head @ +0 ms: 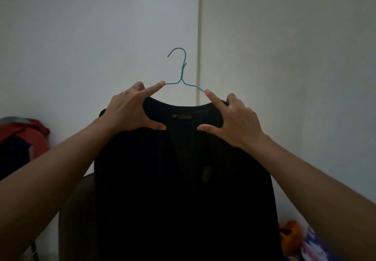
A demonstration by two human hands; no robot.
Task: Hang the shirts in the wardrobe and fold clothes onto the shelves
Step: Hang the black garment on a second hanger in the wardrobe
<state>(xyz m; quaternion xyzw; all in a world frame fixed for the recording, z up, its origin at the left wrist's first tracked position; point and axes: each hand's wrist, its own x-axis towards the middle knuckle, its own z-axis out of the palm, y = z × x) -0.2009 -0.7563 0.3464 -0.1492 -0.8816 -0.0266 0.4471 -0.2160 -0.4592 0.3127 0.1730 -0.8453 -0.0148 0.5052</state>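
Against a dim pale wall (81, 36), a black shirt (179, 179) is hanging close in front of the person, its collar lying between the two grips. The left hand (132, 110) and the right hand (238, 118) are each pinching a shoulder of the shirt, index fingers reaching up along the teal wire hanger (181, 77) above the shirt. Red clothes (20, 134) are lying farther back, left of the shirt.

Left hand (130, 108), right hand (238, 118) grip black shirt (179, 179) on teal hanger (181, 73).
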